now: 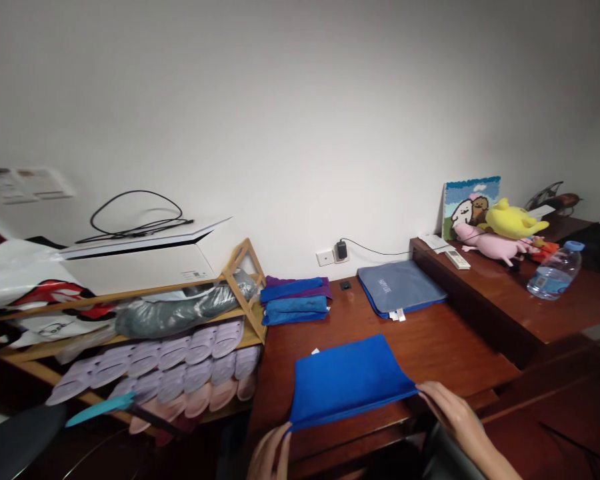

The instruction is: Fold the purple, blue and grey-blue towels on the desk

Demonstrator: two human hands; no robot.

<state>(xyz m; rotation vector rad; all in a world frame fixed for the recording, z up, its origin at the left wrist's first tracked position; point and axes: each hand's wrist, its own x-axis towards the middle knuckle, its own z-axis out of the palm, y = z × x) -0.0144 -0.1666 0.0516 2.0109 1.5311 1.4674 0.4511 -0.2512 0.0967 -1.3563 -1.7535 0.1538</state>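
Observation:
A bright blue folded cloth (347, 381) lies on the brown wooden desk (460, 340), its near edge lifted slightly. My left hand (271, 455) pinches its near left corner, and my right hand (447, 408) pinches the near right corner. A small white tag shows at the cloth's far left edge. Behind it, against the wall, sit folded blue and purple cloths (296, 308). To their right is a flat grey-blue bag (400, 285) with blue fabric under it and white tags at its front edge.
On the left stands a wooden rack (247, 313) with slippers (200, 347) and a wrapped grey bundle (175, 317). The raised desk on the right holds a water bottle (555, 273), plush toys (513, 220), a remote (457, 259) and a picture (467, 203). A black plug (341, 249) sits in the wall.

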